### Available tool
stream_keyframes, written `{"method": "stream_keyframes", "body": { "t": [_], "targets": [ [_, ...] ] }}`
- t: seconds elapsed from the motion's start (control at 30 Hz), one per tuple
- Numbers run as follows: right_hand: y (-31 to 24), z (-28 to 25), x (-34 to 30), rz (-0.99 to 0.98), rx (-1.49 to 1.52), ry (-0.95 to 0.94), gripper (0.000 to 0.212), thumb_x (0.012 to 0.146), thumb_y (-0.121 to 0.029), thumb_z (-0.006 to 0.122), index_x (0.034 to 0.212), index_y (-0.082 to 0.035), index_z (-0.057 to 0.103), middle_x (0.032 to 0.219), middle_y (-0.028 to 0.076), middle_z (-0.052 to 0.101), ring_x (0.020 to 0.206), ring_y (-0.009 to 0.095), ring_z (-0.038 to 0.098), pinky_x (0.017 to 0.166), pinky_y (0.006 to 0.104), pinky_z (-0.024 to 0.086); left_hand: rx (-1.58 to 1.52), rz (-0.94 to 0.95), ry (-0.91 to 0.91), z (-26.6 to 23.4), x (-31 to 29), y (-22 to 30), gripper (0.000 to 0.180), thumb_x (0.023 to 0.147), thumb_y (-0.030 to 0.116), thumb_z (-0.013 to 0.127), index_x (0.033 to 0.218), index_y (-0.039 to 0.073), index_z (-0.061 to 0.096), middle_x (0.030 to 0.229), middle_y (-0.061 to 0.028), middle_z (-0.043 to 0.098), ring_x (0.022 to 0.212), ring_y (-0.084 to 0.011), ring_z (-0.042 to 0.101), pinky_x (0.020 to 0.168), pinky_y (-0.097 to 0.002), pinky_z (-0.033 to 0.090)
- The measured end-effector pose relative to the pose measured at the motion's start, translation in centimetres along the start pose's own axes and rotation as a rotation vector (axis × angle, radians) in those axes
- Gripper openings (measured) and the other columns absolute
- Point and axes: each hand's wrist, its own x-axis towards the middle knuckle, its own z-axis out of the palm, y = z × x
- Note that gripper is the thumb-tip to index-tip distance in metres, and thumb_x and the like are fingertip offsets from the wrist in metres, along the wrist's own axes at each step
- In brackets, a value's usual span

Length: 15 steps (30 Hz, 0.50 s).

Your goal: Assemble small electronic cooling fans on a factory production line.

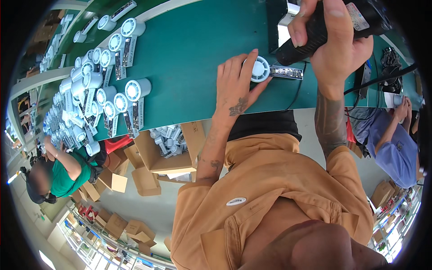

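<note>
On the green workbench (189, 67), my left hand (233, 85) grips the round head of a pale blue handheld fan (259, 69). Its handle points right, with the casing off and a circuit board (287, 72) showing. Above that handle, my right hand (337, 54) is wrapped round a black handheld power tool (310, 33) with a ribbed body. The tool's narrower end tilts down to the left, close above the fan's head and handle; whether they touch, I cannot tell. Several similar fans (137, 90) lie on the left, boards exposed on many handles.
A cardboard box (148, 150) of pale parts stands below the bench edge. Behind the tool is a black stand (276, 27). Black cables (382, 78) run along the right. One co-worker in green (69, 173) is at left, another in blue-violet (396, 148) at right.
</note>
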Motion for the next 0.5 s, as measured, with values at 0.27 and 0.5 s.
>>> {"method": "stream_keyframes", "body": {
  "t": [0.27,0.5],
  "targets": [
    [0.5,-0.3,0.1,-0.026,-0.02,-0.02,0.034,0.1,-0.021,0.065,0.115,0.005,0.05,0.072,0.01,0.059,0.042,0.013,0.05,0.039,0.026,0.04,0.017,0.016,0.003,0.1,-0.1,-0.3,0.072,0.082,0.029,0.085,0.141,0.003,0.054,0.117,-0.0139,0.061,0.104,-0.0305,0.057,0.088,-0.0419,0.042],
    [2.0,-1.8,0.7,-0.077,0.033,-0.078,0.034,0.101,-0.023,0.062,0.115,0.004,0.049,0.071,0.011,0.058,0.041,0.013,0.049,0.037,0.0257,0.04,0.018,0.019,0.012,0.1,0.0,-0.1,0.071,0.081,0.029,0.085,0.141,0.003,0.055,0.117,-0.0138,0.061,0.104,-0.0303,0.057,0.088,-0.0418,0.043]
  ]
}}
